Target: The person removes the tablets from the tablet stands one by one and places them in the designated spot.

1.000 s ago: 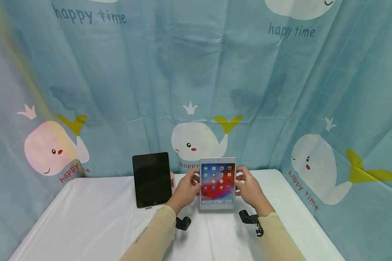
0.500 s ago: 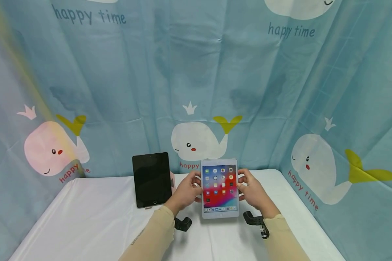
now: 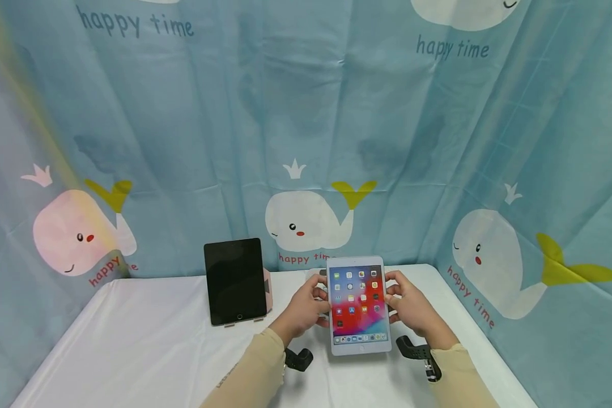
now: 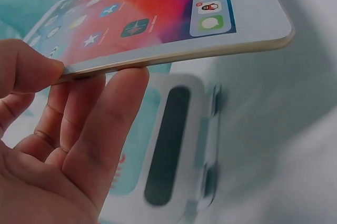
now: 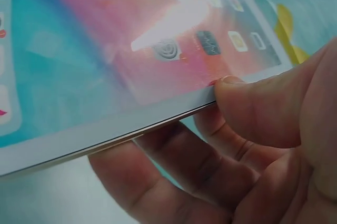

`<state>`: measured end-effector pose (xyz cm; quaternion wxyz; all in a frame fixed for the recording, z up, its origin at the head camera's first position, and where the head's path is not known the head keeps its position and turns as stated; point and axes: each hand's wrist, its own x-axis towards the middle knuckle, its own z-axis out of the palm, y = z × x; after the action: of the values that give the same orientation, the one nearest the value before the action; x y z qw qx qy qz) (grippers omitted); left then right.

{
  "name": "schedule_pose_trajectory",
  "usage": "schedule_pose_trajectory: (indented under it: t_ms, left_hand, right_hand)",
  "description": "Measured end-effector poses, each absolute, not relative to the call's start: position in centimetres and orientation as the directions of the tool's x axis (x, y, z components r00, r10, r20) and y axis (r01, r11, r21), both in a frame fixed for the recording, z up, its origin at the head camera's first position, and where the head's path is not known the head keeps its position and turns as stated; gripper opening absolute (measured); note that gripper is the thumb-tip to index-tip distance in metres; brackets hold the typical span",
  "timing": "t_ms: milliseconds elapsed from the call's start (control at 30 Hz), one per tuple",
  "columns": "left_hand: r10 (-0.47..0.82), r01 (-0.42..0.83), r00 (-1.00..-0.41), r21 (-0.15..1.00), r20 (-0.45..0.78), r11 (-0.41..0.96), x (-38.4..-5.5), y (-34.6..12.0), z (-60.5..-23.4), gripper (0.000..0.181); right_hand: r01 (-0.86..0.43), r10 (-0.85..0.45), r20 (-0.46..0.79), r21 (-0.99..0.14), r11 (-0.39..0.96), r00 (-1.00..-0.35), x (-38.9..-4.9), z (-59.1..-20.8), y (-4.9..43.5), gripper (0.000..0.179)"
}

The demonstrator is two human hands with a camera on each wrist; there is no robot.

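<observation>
A white-framed tablet (image 3: 359, 306) with its screen lit is held up above the table, tilted back, between both hands. My left hand (image 3: 304, 309) grips its left edge, thumb on the front rim and fingers behind, as the left wrist view also shows. On the right edge my right hand (image 3: 413, 306) pinches the rim, its thumb (image 5: 258, 108) on the front and fingers beneath. Behind and below the tablet stands a pale tablet stand (image 4: 192, 129) with a dark pad and small lip hooks; the tablet mostly hides it in the head view.
Left of the hands, a black tablet (image 3: 236, 283) with a dark screen leans on a pink stand (image 3: 268, 290). A white cloth covers the table (image 3: 143, 340). Behind it hangs a blue curtain (image 3: 209, 141) printed with whales.
Both hands have brought the white tablet toward the person and somewhat to the right, away from the stand behind it. The black tablet stays in place.
</observation>
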<state>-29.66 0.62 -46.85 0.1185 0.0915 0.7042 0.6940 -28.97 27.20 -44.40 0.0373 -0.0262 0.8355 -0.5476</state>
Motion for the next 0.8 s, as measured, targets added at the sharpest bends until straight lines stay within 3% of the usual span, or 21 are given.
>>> schedule_pose_trajectory:
  t_ms: [433, 800]
  left_hand:
    - [0.335, -0.057, -0.941, 0.998, -0.042, -0.035, -28.7, 5.4, -47.9, 0.04]
    - [0.291, -0.109, -0.952, 0.993, -0.091, -0.046, -27.3, 10.4, -49.0, 0.04]
  right_hand:
    - [0.038, -0.063, -0.071, -0.906, 0.422, -0.995, -27.3, -44.6, 31.9, 0.036]
    - [0.104, -0.078, -0.15, -0.903, 0.417, -0.986, -27.1, -45.8, 36.8, 0.035]
